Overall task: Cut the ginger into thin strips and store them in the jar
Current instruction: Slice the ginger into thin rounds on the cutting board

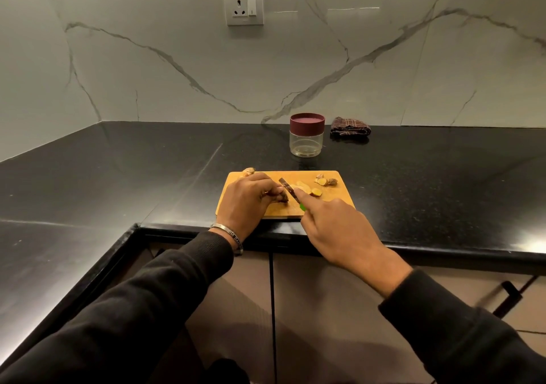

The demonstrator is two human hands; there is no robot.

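A wooden cutting board lies at the counter's front edge. My left hand pinches a ginger piece against the board. My right hand grips a green-handled knife, index finger stretched along its back, blade beside the held ginger. Cut slices lie just right of the blade. More ginger chunks sit at the board's far right, and one chunk rests at its far left corner. The clear jar with a maroon lid on stands behind the board, empty as far as I can see.
A folded dark checked cloth lies right of the jar near the marble wall. A wall socket is above. The black counter wraps round to the left; cabinet doors are below the front edge.
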